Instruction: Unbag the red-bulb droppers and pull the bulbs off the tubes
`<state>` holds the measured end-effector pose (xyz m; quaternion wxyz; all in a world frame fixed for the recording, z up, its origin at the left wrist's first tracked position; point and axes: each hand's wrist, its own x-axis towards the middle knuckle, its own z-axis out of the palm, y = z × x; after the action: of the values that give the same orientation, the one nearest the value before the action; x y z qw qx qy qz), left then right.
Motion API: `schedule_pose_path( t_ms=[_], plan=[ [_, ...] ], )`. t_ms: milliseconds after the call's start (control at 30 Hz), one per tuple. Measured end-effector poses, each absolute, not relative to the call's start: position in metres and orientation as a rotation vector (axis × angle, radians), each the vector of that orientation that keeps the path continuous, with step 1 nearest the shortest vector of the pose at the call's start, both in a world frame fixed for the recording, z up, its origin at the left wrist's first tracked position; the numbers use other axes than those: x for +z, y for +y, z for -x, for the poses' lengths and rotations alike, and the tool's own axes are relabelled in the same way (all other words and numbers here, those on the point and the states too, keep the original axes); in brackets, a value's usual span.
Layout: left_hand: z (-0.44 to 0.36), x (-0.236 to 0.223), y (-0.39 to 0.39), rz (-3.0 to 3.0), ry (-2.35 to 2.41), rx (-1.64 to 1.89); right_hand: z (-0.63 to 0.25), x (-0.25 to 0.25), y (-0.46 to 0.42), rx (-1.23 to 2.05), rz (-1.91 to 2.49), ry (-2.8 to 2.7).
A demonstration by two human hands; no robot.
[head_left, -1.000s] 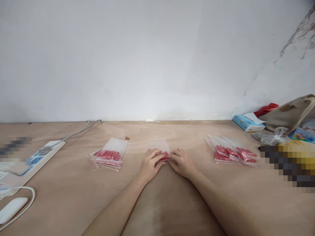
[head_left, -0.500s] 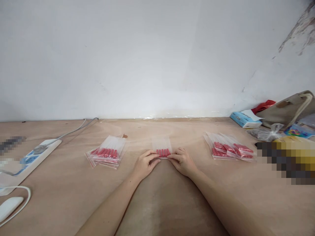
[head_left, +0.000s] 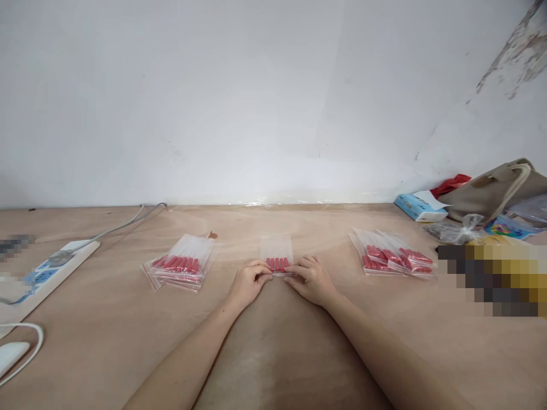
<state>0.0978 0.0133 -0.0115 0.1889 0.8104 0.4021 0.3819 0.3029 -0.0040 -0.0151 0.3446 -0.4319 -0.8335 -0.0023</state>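
A clear zip-lock bag (head_left: 276,247) lies flat in the middle of the table, its zip edge toward me. Several red tube-like pieces (head_left: 277,264) stand side by side in a row inside it. My left hand (head_left: 250,282) pinches the near left corner between thumb and fingers. At the near right corner, my right hand (head_left: 311,279) has its thumb and fingertips closed on the edge. Off to the left is a pile of similar bags (head_left: 182,263) holding red pieces. Another pile of filled bags (head_left: 391,255) lies to the right.
A white power strip (head_left: 55,270) with a grey cable is at the left. At the back right are a blue tissue pack (head_left: 421,206), a beige bag (head_left: 482,196), and a knotted clear plastic bag (head_left: 455,230). A pale wall (head_left: 273,102) rises behind the table.
The whole view has shifted slightly, so things sit a little further left. My right thumb has slid a little along the bag's near edge; both hands stay at its corners.
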Motion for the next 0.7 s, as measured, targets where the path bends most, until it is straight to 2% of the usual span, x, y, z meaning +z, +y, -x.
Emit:
schedule_pose_path(
  t_ms=[433,700],
  plan=[
    [-0.0985,-0.0046,0.0090,-2.420,1.111,1.193,-0.3027,-0.0119,-0.0052,-0.022,1.156,-2.153],
    [-0.0993,-0.0064,0.0064,-2.562,1.065,1.077,-0.3031,-0.0144,-0.0044,0.009,1.149,-2.139]
  ],
)
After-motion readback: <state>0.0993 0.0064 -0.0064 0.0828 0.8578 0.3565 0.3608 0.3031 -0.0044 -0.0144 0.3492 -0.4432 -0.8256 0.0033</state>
